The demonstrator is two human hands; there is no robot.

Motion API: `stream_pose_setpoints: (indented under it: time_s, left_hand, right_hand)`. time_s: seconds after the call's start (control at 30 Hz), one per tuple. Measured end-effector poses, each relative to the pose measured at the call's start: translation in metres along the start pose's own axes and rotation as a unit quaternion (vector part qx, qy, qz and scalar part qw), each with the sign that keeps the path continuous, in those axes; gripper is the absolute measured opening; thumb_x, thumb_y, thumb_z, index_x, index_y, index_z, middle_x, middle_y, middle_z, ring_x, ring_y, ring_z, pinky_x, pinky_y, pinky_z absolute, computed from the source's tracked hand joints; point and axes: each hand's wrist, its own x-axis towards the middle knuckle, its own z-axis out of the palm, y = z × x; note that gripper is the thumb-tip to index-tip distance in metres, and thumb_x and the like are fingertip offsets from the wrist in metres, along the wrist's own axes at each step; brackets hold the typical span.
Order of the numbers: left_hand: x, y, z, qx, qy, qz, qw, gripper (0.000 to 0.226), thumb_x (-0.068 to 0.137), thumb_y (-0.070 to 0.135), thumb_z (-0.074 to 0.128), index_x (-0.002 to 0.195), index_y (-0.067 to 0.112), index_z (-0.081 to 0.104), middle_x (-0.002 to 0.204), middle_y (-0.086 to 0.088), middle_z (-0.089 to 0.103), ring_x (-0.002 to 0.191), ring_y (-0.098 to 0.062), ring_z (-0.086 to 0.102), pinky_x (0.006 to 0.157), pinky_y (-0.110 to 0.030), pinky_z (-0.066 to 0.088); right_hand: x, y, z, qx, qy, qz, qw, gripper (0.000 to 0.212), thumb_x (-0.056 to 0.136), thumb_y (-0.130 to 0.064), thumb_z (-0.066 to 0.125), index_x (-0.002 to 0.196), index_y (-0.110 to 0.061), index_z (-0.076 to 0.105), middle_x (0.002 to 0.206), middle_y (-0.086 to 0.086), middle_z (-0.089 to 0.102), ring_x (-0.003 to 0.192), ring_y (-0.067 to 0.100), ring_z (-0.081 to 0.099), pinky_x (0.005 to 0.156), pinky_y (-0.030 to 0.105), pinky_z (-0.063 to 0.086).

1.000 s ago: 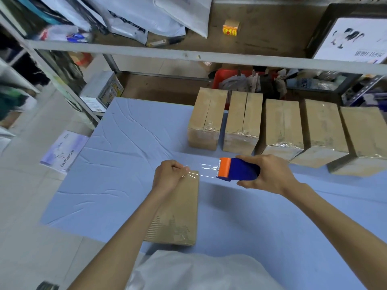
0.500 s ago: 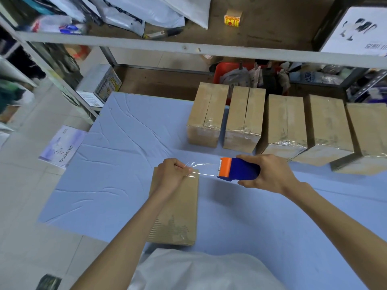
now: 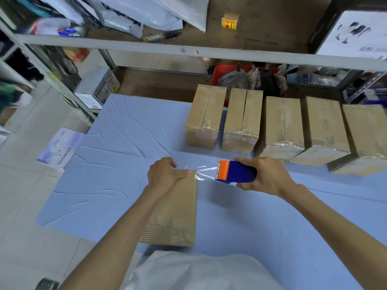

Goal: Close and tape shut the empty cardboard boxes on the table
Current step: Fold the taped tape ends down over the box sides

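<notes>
The box lies flaps-down near the front edge of the table. The tape stretched off its far right corner looks creased; pulled askew, it could wrinkle or miss the seam. The left hand curls its fingers over the box's far end, thumb pinning the tape there. The right hand wraps tightly round the tape dispenser. 5 taped boxes line the far edge.

- One head-worn wide-angle view looks forward and down from above the near edge of the desk.
- It faces the shelf beyond the far edge.
</notes>
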Motion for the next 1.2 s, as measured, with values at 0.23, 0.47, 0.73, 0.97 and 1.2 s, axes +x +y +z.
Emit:
stream_pose_setpoints:
  time_s: [0.23, 0.47, 0.73, 0.97, 1.2]
  left_hand:
    - [-0.015, -0.005, 0.012, -0.046, 0.044, 0.024, 0.998, 0.02, 0.085, 0.043, 0.065, 0.098, 0.028, 0.065, 0.1, 0.006, 0.064, 0.102, -0.021, 0.059, 0.078, -0.028, 0.039]
    - [-0.045, 0.006, 0.049, 0.052, 0.058, -0.049, 0.996, 0.103, 0.073, 0.072, 0.059, 0.15, 0.019, 0.015, 0.152, -0.01, 0.007, 0.144, -0.037, -0.003, 0.111, -0.058, 0.004]
    - [-0.039, 0.005, 0.03, -0.041, 0.05, -0.001, 0.998, 0.113, 0.045, 0.073, 0.065, 0.141, 0.027, 0.031, 0.137, 0.006, 0.015, 0.13, -0.028, 0.027, 0.103, -0.044, 0.03]
    - [-0.026, 0.0, 0.009, -0.262, -0.094, 0.038, 0.96, 0.091, 0.054, 0.054, 0.074, 0.135, 0.032, 0.038, 0.13, 0.006, 0.027, 0.121, -0.014, 0.043, 0.093, -0.028, 0.038]
    - [-0.012, -0.013, 0.006, -0.306, -0.153, 0.029, 0.939, 0.103, 0.051, 0.061, 0.078, 0.14, 0.032, 0.035, 0.139, 0.005, 0.036, 0.121, -0.013, 0.044, 0.099, -0.031, 0.041]
  right_hand:
    - [0.003, -0.004, 0.002, -0.012, -0.005, 0.0, 1.0, 0.079, 0.073, -0.062, 0.069, 0.141, -0.033, 0.042, 0.119, -0.006, 0.066, 0.102, 0.018, 0.061, 0.068, 0.023, 0.039]
    - [0.002, -0.007, 0.002, -0.036, -0.022, 0.009, 0.999, 0.078, 0.073, -0.062, 0.067, 0.141, -0.035, 0.04, 0.116, -0.007, 0.066, 0.101, 0.018, 0.06, 0.069, 0.025, 0.044]
    - [-0.003, -0.019, -0.013, 0.002, -0.007, 0.031, 0.999, 0.079, 0.07, -0.06, 0.071, 0.14, -0.035, 0.043, 0.116, -0.008, 0.067, 0.098, 0.016, 0.062, 0.071, 0.026, 0.049]
    - [-0.005, -0.038, -0.036, 0.037, 0.038, 0.023, 0.998, 0.073, 0.068, -0.052, 0.077, 0.133, -0.032, 0.051, 0.112, -0.007, 0.069, 0.096, 0.017, 0.063, 0.07, 0.027, 0.051]
    - [0.002, -0.052, -0.03, 0.071, 0.009, 0.04, 0.997, 0.07, 0.071, -0.048, 0.076, 0.134, -0.032, 0.05, 0.115, -0.008, 0.067, 0.1, 0.014, 0.061, 0.067, 0.02, 0.039]
